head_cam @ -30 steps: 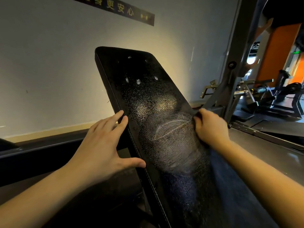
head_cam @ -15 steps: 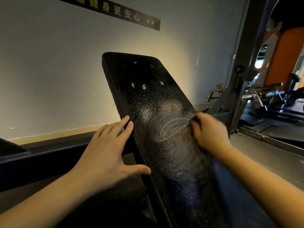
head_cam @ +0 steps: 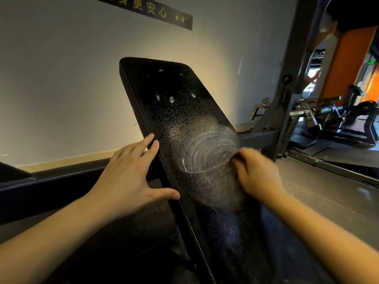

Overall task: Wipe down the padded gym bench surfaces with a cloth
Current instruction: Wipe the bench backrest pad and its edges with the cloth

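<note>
Head view, one frame.

1. Bench (head_cam: 164, 83): black padded back section, tilted. It runs from the upper centre of the frame down to the lower centre. The cover is textured, the top corners are rounded, and a stitched seam follows the left edge.
2. Wet streaks (head_cam: 207, 154): pale curved lines forming an oval at mid-pad, with fine speckle around them. Three larger droplets (head_cam: 171, 99) sit in a row above.
3. Left hand (head_cam: 131, 177): centre left. The fingers are straight and spread, with the fingertips laid on the pad's left edge. The thumb stretches out to the same edge lower down. It holds nothing.
4. Right hand (head_cam: 256, 175): right of centre, at the pad's right edge just beneath the streaks. It is blurred. The fingers are curled and bunch the upper end of the cloth against the pad.
5. Cloth (head_cam: 285, 232): dark blue. It trails from the right hand down the lower right part of the pad, under the right forearm. Its outline merges with the dark cover, and its lower end cannot be made out.
6. Wall (head_cam: 61, 78): pale, filling the upper left. A dark sign strip (head_cam: 155, 11) with yellow characters sits at the top edge.
7. Rack upright (head_cam: 287, 89): grey steel, upper right, behind the pad.
8. Gym machines (head_cam: 348, 121): far right, dark, beside an orange column (head_cam: 344, 58).
9. Floor (head_cam: 328, 193): grey, right of the bench.
</note>
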The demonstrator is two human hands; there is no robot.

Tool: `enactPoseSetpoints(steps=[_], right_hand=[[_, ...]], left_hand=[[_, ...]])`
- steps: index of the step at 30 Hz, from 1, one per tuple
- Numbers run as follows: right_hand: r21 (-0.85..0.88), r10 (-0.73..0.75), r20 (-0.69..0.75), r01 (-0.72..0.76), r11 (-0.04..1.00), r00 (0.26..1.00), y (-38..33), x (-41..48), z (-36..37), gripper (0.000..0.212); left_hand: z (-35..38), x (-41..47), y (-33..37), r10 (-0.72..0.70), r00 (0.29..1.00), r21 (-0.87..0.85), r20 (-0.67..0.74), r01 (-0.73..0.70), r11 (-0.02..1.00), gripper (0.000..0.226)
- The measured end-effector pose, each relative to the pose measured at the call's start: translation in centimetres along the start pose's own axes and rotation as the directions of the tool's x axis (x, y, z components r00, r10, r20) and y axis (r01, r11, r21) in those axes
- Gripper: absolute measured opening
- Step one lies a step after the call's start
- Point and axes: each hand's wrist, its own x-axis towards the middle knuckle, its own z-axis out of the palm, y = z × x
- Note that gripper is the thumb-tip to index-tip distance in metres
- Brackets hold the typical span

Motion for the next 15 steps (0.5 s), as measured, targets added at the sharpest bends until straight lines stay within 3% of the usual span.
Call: enactPoseSetpoints(steps=[2,4,5,8,11,13,15], right_hand=[[-0.060,0.192,-0.018,-0.193,0.979,0.981,0.8,3.5,0.0,0.022],[0.005,0.201,-0.026,-0.201,0.980,0.979,-2.7,4.6,0.7,0.018],[0.042,0.148,-0.024,-0.147,0.988,0.989,-5.4,4.1,1.0,0.016],[0.169,-0.199,-0.021,0.200,0.965,0.980,-11.6,-2.1,0.9,0.017],[0.232,-0.329,0.025,0.314,0.921,0.944,-8.0,-8.6,-0.6,0.020],[0.133,-0.181,0.008,0.179,0.975,0.983,-2.7,-9.8,-1.5,0.018],[0.009,0.080,0.010,-0.080,0.997,0.997,2.7,-8.2,-1.7,0.020]], left_hand=[[-0.3,-0.1,0.2,-0.003,1.000,0.001,0.017,0.003,1.000,0.146],[-0.6,-0.1,0.3,-0.013,1.000,0.021,0.026,0.012,1.000,0.146],[-0.8,-0.1,0.4,-0.018,0.999,0.030,0.030,0.017,0.999,0.146],[-1.2,-0.6,0.9,-0.046,0.998,0.011,0.041,0.045,0.999,0.143],[-0.9,-2.2,2.0,-0.041,0.999,-0.071,0.027,0.043,0.997,0.139],[-0.5,-3.6,3.1,-0.030,0.998,-0.108,0.055,0.036,0.993,0.143],[0.2,-4.3,3.9,-0.025,0.995,-0.052,0.099,0.030,0.998,0.150]])
